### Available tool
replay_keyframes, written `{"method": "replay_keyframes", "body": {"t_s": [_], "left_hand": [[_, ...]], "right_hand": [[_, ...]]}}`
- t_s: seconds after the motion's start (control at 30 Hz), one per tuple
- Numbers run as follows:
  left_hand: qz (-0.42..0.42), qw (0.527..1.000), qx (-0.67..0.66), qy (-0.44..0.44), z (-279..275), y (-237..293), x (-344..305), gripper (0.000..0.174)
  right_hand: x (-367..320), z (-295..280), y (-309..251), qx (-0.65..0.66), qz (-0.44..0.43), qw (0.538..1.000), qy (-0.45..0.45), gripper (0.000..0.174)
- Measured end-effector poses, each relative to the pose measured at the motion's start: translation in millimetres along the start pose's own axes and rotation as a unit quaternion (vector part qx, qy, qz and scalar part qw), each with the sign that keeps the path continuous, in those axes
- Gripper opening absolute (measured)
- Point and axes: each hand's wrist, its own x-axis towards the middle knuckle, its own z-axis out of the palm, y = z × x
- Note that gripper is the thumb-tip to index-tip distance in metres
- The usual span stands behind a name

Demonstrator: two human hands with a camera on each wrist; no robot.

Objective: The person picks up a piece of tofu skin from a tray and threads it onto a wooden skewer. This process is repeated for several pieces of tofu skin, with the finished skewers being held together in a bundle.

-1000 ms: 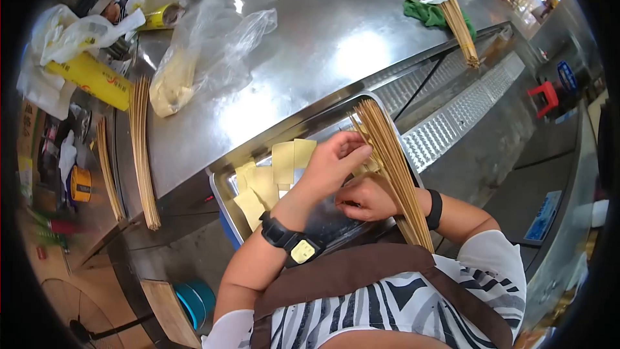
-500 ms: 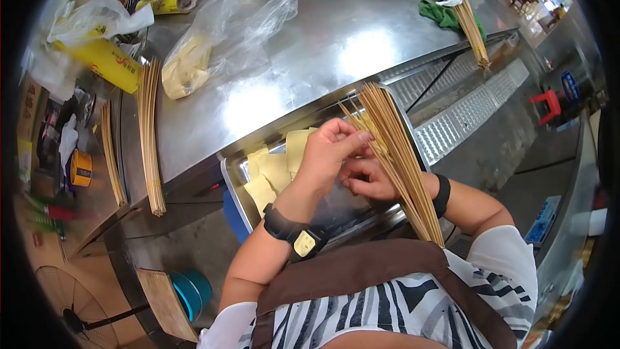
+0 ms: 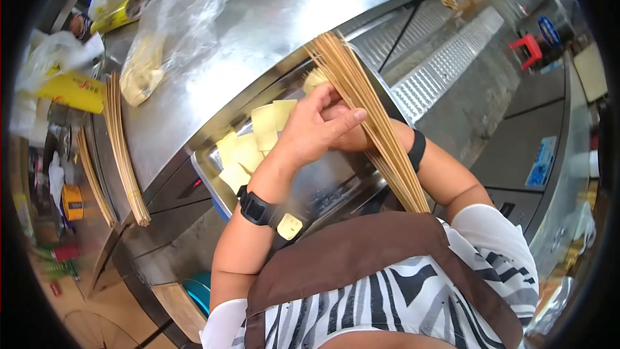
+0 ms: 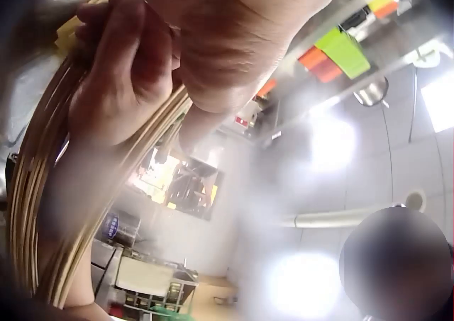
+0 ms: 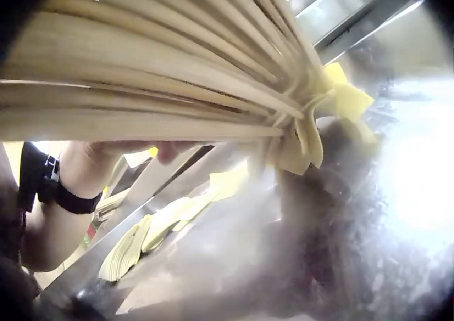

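In the head view my right hand (image 3: 349,134) holds a thick bundle of bamboo skewers (image 3: 381,126), slanted over a metal tray (image 3: 205,167). That hand is mostly hidden behind my left hand (image 3: 313,124), whose thumb and fingers grip the bundle's left side. The left wrist view shows the right hand's curled fingers (image 4: 120,87) among the skewers. Folded pale yellow sheets (image 5: 308,140), thin like tofu skin, are threaded at the skewer tips in the right wrist view. More flat yellow sheets (image 3: 248,152) lie in the tray's left part.
A steel table (image 3: 258,45) stands beyond the tray. On it are a plastic bag (image 3: 145,68) with yellow food inside and another skewer bundle (image 3: 119,148) at its left edge. A yellow roll (image 3: 77,90) sits further left. A grated drain (image 3: 445,68) runs at the right.
The head view has shifted. The skewer bundle has moved forward, its tips now over the tray's far rim. My left hand has come closer to the right hand and now overlaps it.
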Motion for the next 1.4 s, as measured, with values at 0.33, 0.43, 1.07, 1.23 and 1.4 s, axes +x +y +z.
{"method": "replay_keyframes", "body": {"t_s": [0.33,0.43,1.07,1.23,1.4], "left_hand": [[-0.086,0.980,-0.154,0.093,24,25,15,0.040],[-0.073,0.981,-0.161,0.080,14,14,12,0.016],[-0.105,0.974,-0.158,0.123,-5,-22,-2,0.018],[-0.126,0.976,-0.124,0.130,-5,-30,-2,0.032],[-0.071,0.972,-0.215,0.064,4,-53,17,0.049]], "right_hand": [[-13,10,12,-0.072,-0.001,0.997,0.010,0.012],[-15,5,20,0.078,-0.006,0.995,-0.064,0.006],[-43,-32,-54,0.548,0.502,0.669,-0.034,0.029],[-53,-25,-36,0.670,0.442,0.595,0.035,0.024],[-45,-31,-26,0.743,0.416,0.523,0.041,0.024]]}}
